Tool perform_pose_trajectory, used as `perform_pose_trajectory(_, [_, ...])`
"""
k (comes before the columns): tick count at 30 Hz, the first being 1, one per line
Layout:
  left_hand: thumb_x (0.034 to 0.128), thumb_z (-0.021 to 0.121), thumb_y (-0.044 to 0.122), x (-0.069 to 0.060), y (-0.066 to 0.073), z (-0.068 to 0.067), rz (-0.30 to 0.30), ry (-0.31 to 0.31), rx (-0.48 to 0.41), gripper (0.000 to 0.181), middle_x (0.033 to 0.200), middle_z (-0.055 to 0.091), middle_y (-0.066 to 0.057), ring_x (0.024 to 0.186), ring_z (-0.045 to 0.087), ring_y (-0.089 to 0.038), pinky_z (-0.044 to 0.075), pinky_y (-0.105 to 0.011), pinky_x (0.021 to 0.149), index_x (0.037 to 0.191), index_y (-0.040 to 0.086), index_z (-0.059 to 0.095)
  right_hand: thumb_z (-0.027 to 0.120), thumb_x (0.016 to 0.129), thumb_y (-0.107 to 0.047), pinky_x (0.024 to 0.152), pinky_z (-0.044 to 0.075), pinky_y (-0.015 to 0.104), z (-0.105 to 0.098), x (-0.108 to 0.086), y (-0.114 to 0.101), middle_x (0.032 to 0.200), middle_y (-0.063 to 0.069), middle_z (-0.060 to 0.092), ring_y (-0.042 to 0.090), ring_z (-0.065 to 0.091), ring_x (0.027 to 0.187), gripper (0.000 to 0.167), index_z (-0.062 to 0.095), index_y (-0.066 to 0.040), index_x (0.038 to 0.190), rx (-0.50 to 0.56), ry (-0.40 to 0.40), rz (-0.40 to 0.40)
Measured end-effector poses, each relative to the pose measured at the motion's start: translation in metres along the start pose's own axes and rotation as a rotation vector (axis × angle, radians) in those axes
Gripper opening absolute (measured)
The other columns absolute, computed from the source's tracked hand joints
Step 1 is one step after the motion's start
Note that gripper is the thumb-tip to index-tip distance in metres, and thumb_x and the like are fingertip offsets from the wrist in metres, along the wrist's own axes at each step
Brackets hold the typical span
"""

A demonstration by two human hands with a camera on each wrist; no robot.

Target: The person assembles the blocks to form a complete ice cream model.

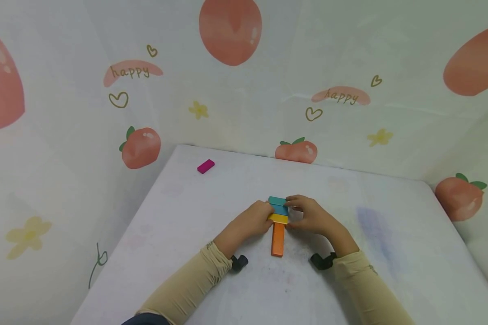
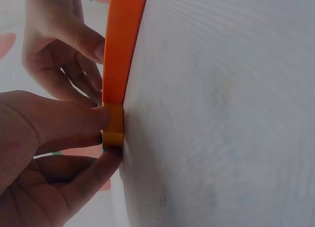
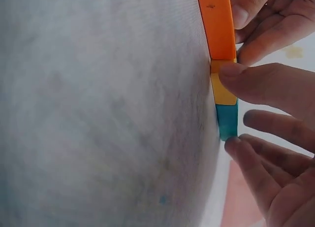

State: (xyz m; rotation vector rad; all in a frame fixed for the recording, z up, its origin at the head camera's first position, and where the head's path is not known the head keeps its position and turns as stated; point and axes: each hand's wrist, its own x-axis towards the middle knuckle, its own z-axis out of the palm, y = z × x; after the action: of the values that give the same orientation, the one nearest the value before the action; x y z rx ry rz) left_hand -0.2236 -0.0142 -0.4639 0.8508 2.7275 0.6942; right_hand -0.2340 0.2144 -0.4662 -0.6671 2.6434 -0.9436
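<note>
An orange block [image 1: 277,240] lies lengthwise on the white table. At its far end sits a yellow block [image 1: 278,219] crosswise, followed by a blue block [image 1: 280,210] and a teal block [image 1: 277,201], side by side in a column. My left hand [image 1: 252,221] touches the column's left side; in the left wrist view its thumb rests at the yellow block's end. From the right, my right hand [image 1: 314,218] has its thumb against the yellow block [image 3: 225,88] and a fingertip by the far end of the teal-blue part [image 3: 227,121].
A magenta block [image 1: 206,166] lies apart near the table's far left corner. The white table [image 1: 179,280] meets a fruit-printed cloth backdrop [image 1: 244,113] behind and at both sides. Dark wrist-worn devices [image 1: 322,261] sit at both sleeves.
</note>
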Motion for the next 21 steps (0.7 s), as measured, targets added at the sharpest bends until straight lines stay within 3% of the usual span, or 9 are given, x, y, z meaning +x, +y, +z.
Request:
perform_pose_trajectory(6, [0.1008,0.072,0.012,0.0008,0.0008,-0.0014,-0.011,-0.015,0.007,0.016,0.095,0.071,-0.002,0.082,0.056,-0.011,0.049,-0.022,0.076,0.113,0.003,0.074,0.089,0.084,-0.021,0.107,0.056,0.053,-0.001,0.0009,-0.003,0.149,0.017,0.06,0.035,0.061,0.128,0.045,0.076,-0.005,0.124,-0.089,0.011,-0.009])
perform_pose_trajectory(14, [0.1006,0.073,0.012,0.0022,-0.001,0.0,-0.006,-0.025,-0.011,0.011,0.09,0.068,0.0,0.08,0.055,-0.011,0.048,-0.021,0.073,0.107,0.004,0.074,0.087,0.086,-0.02,0.109,0.054,0.055,-0.0033,0.0014,-0.0059,0.146,0.019,0.06,0.037,0.06,0.13,0.043,0.076,-0.001,0.123,-0.109,-0.008,-0.032])
perform_pose_trajectory(21, [0.1006,0.072,0.012,-0.0004,-0.0017,-0.0015,-0.016,-0.026,-0.038,0.018,0.103,0.074,-0.003,0.088,0.059,-0.012,0.054,-0.023,0.083,0.116,0.003,0.075,0.089,0.086,-0.023,0.109,0.054,0.053,-0.0028,0.0046,-0.0051,0.145,0.019,0.061,0.036,0.061,0.128,0.043,0.077,-0.002,0.121,-0.132,-0.016,-0.022])
